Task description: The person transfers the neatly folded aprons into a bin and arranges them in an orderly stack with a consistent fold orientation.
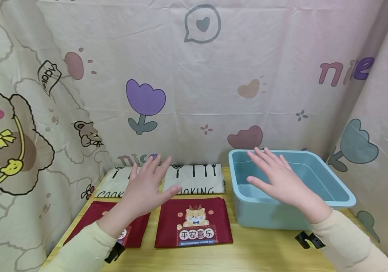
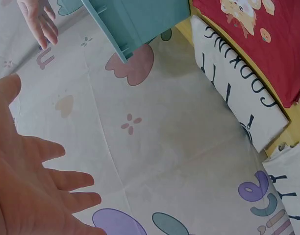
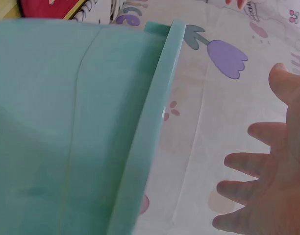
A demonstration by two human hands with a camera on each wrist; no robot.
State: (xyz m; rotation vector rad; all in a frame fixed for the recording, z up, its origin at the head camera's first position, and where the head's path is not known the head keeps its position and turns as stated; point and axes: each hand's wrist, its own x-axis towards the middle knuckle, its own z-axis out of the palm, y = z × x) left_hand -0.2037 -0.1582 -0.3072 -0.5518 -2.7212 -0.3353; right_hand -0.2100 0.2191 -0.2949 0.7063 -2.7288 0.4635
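Observation:
My left hand hovers with spread fingers above the folded cloths on the left, touching nothing. My right hand is held over the near left part of a blue plastic bin, fingers apart and holding nothing. Two folded dark red cloths lie in front: one with a cartoon animal and lettering, the other partly hidden by my left arm. Behind them are two folded white cloths, the right one printed with utensils and lettering, the left one partly covered by my hand.
Everything stands on a light wooden table. A printed curtain hangs close behind and on both sides. The bin takes up the table's right side, its rim raised well above the cloths.

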